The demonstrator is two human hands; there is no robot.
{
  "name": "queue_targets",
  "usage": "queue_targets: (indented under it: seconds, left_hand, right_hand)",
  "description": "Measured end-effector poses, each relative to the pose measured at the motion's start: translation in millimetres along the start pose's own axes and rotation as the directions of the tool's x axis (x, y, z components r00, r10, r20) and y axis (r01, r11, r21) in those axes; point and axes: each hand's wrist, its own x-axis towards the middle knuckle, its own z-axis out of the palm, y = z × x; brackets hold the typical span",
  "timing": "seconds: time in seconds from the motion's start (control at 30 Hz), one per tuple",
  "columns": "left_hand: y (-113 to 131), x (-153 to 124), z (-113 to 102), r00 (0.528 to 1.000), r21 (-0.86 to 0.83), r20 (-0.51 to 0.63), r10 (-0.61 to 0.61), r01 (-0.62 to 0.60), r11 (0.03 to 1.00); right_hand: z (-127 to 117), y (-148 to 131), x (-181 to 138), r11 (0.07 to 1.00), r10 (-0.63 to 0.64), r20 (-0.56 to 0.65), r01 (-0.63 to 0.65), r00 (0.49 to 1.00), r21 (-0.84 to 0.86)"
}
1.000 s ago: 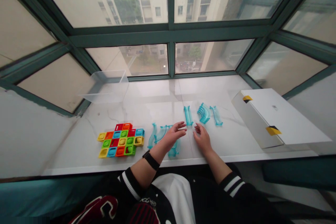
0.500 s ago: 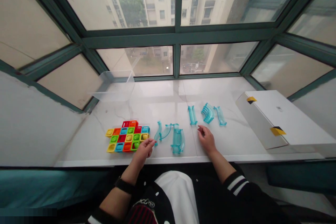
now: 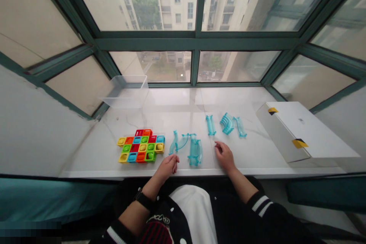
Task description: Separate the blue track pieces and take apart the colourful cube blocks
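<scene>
My left hand point(image 3: 168, 165) rests near the front edge of the white marble sill point(image 3: 160, 118), fingers loosely curled, with nothing visible in them. It lies just in front of a group of clear blue curved track pieces point(image 3: 187, 145). A flat cluster of coloured square blocks point(image 3: 141, 146) lies to its left. My right hand point(image 3: 224, 154) lies palm down on the sill, fingers slightly apart, holding nothing. Three more blue track pieces point(image 3: 227, 123) lie beyond it.
A clear plastic bin point(image 3: 126, 92) stands at the back left by the window. A long white box point(image 3: 299, 131) with yellow-black tape lies at the right. Green window frames point(image 3: 194, 65) close off the sill's far side.
My left hand drew back from the middle track pieces towards the sill's front edge, passing by the coloured blocks. My right hand stayed almost still. The camera view shifted slightly.
</scene>
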Motion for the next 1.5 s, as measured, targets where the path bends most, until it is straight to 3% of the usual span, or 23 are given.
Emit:
queue_targets:
  seconds: [0.13,0.27,0.4,0.5,0.73,0.9,1.23,1.5]
  left_hand:
    - [7,-2,0,0.977,0.019,-0.025,0.211,-0.211,0.977]
    - [20,-4,-9,0.893,0.331,-0.097,0.440,-0.388,0.860]
    - [28,0,-15,0.822,0.576,-0.066,0.566,-0.431,0.694]
    - [24,10,-16,0.832,0.664,-0.052,0.552,-0.384,0.642]
    - [13,48,-12,0.915,0.772,-0.074,0.396,-0.200,0.604]
    - [13,65,-10,0.944,0.859,-0.049,0.328,-0.128,0.496]
    - [13,58,-6,0.939,0.894,-0.016,0.343,-0.140,0.425]
    - [13,47,-2,0.946,0.888,0.012,0.325,-0.159,0.432]
  right_hand:
    - [1,1,4,0.999,-0.026,0.003,0.026,1.000,-0.032]
    - [1,1,5,0.998,-0.035,0.011,0.035,0.999,-0.045]
    - [1,0,5,0.998,-0.035,0.019,0.036,0.999,-0.052]
    - [1,-1,5,0.998,-0.035,0.023,0.036,0.999,-0.055]
    - [2,-1,5,0.999,0.013,0.008,-0.013,1.000,-0.040]
    - [1,-3,6,0.999,0.030,0.014,-0.030,0.999,-0.030]
    - [2,-1,5,0.999,0.028,0.018,-0.027,0.999,-0.031]
    - [2,-2,5,0.999,0.037,0.015,-0.037,0.999,-0.028]
